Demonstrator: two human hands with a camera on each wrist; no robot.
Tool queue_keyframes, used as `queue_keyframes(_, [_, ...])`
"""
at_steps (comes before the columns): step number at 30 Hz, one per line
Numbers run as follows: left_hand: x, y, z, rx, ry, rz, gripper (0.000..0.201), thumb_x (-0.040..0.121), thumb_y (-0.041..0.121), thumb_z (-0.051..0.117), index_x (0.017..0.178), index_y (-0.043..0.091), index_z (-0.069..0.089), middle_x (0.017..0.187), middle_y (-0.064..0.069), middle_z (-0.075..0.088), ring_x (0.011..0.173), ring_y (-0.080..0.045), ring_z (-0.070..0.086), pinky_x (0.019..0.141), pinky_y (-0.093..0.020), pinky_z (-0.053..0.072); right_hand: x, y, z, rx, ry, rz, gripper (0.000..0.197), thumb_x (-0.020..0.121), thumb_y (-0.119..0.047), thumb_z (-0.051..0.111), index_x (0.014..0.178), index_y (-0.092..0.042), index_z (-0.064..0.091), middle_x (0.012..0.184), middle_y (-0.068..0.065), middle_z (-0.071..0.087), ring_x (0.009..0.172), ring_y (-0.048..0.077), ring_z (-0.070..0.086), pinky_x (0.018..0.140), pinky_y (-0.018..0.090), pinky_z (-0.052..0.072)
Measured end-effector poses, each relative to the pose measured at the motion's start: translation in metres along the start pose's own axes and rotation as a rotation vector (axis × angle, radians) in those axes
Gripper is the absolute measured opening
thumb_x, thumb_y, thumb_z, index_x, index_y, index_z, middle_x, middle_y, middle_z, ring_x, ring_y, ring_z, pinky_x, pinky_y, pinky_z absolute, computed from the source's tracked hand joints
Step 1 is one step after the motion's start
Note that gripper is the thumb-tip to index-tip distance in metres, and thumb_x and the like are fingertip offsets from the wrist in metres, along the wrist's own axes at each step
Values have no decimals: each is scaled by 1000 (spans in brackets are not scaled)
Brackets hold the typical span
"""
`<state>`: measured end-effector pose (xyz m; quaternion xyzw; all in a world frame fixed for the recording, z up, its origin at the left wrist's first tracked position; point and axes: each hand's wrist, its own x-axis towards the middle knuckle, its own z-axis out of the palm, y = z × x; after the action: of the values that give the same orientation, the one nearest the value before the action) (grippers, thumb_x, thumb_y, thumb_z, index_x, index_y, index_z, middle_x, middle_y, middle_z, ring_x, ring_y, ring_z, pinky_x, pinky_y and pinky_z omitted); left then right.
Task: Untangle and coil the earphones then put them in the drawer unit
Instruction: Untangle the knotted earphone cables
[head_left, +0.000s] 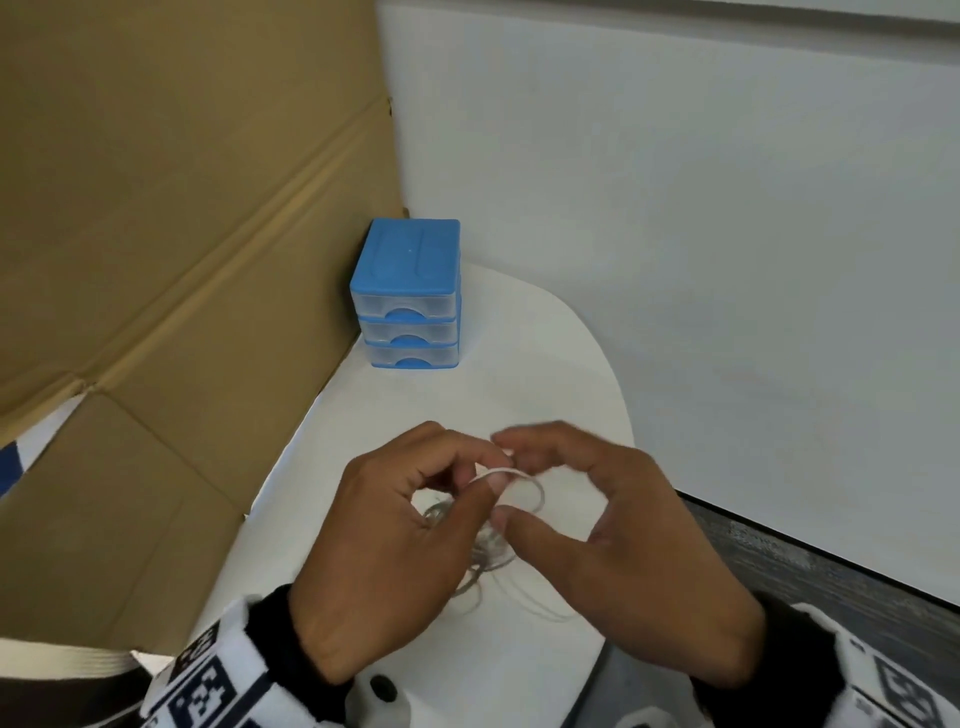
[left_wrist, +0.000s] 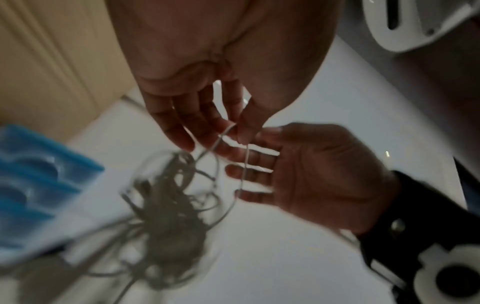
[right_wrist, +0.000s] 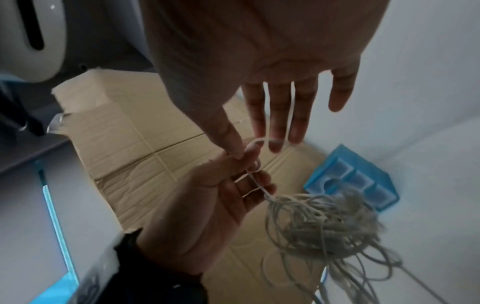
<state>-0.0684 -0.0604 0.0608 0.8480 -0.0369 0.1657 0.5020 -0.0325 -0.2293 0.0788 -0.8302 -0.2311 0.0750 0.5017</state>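
Observation:
The white earphones (head_left: 537, 491) hang as a tangled bundle (right_wrist: 324, 222) just above the white table (head_left: 519, 374), between my two hands. My left hand (head_left: 485, 475) pinches a strand between thumb and forefinger (left_wrist: 235, 129), and the cable runs down past its other fingers. My right hand (head_left: 511, 480) pinches a small loop of the same cable (right_wrist: 248, 148), its other fingers straight. The hands nearly touch at the fingertips. The blue drawer unit (head_left: 410, 296) stands at the far left of the table with its three clear drawers closed.
A large flattened cardboard sheet (head_left: 182, 234) leans along the table's left side, right next to the drawer unit. A white wall (head_left: 701, 208) stands behind. The table's rounded edge curves off on the right, above dark floor (head_left: 831, 571).

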Motion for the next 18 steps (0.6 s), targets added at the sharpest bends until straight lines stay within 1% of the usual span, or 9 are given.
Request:
queue_keyframes(2, [-1, 4, 2, -110, -7, -39, 6, 86, 28, 65, 85, 30, 70, 69, 5, 58, 58, -12, 58, 60, -27, 50, 2, 7, 3, 24, -49, 25, 13, 85, -18, 70, 89, -31, 71, 77, -12, 68, 60, 3, 59, 57, 9, 39])
queue_keyframes(4, [-1, 7, 1, -184, 50, -76, 7, 89, 23, 68, 85, 29, 70, 63, 8, 53, 45, -8, 43, 48, -16, 38, 7, 24, 5, -133, 96, -8, 12, 88, -22, 65, 80, -29, 71, 72, -11, 64, 66, 8, 58, 61, 11, 40])
queue_keyframes(6, [0, 6, -1, -218, 122, -127, 12, 85, 15, 71, 80, 26, 72, 62, 11, 52, 40, -8, 34, 43, -12, 30, 13, 39, 0, -307, 205, 53, 14, 88, -37, 58, 80, -33, 69, 74, -9, 60, 67, 10, 56, 63, 18, 42])
queue_keyframes(8, [0, 3, 0, -197, 131, -157, 14, 80, 12, 75, 77, 25, 73, 64, 9, 56, 40, -10, 35, 42, -13, 31, 20, 47, -9, -340, 127, 216, 19, 88, -44, 53, 83, -33, 69, 76, -5, 65, 60, 10, 57, 62, 25, 45])
queue_keyframes(10, [-1, -2, 3, -110, 107, -141, 14, 78, 14, 77, 76, 27, 73, 67, 9, 60, 42, -10, 40, 45, -14, 35, 26, 40, -19, -58, -14, 403, 25, 94, -37, 51, 88, -22, 70, 82, 0, 74, 51, 15, 59, 54, 27, 43])
queue_keyframes(12, [-3, -16, 8, 70, 14, -107, 17, 76, 17, 79, 84, 31, 73, 75, 11, 63, 48, -12, 50, 52, -11, 39, 28, 28, -24, 330, -89, 507, 27, 100, -26, 47, 94, -11, 69, 90, 6, 77, 59, 23, 67, 52, 28, 42])
queue_keyframes(15, [-7, -42, 14, 314, -220, -83, 24, 75, 18, 79, 95, 31, 73, 93, 20, 64, 71, -7, 62, 69, -11, 46, 27, 16, -24, 487, 0, 309, 27, 100, -20, 48, 92, -5, 69, 104, 1, 76, 92, 20, 73, 69, 30, 55])
queue_keyframes(17, [-9, -60, 16, 368, -252, -100, 17, 77, 20, 78, 91, 30, 74, 96, 22, 65, 77, -1, 63, 75, -18, 49, 24, 11, -22, 301, 122, 167, 27, 93, -33, 57, 88, -14, 73, 108, -10, 73, 98, 10, 69, 76, 32, 56])
queue_keyframes(18, [-9, -67, 17, 403, -247, -106, 15, 77, 22, 78, 89, 30, 74, 97, 22, 67, 81, 1, 62, 78, -21, 50, 24, 10, -22, 231, 161, 164, 33, 86, -46, 58, 86, -17, 74, 105, -9, 72, 94, 9, 69, 74, 34, 56])
